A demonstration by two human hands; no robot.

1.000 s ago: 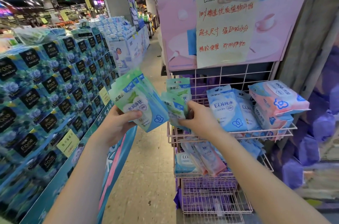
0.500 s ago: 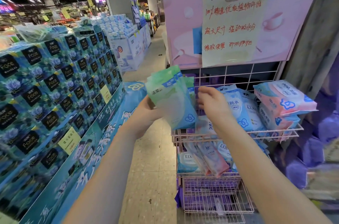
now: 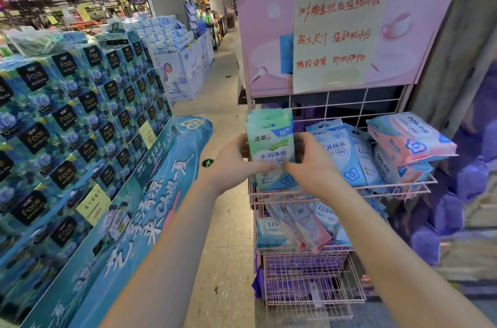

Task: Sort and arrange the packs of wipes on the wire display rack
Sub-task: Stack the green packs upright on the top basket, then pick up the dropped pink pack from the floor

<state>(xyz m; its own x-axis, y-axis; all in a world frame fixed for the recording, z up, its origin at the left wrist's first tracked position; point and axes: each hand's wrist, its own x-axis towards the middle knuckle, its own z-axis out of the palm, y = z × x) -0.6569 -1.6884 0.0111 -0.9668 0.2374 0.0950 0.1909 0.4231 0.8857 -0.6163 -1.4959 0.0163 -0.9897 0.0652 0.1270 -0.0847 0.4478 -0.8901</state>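
From the head camera, the left hand point(image 3: 234, 163) and the right hand point(image 3: 313, 167) together hold an upright stack of green-and-white soft plastic packs of wipes point(image 3: 272, 143). The fingers of each hand curl round a side of the stack, and both thumbs press on its front face, their tips almost meeting. The stack stands at the left end of the top shelf of the pink wire display rack point(image 3: 338, 191), its lower edge down at the front rail; whether it rests on the shelf floor cannot be told. Just beside it to the right lean light blue packs point(image 3: 343, 158), then stacked pink-and-blue packs point(image 3: 407, 139). Slim pink packs point(image 3: 309, 227) lie on the shelf below.
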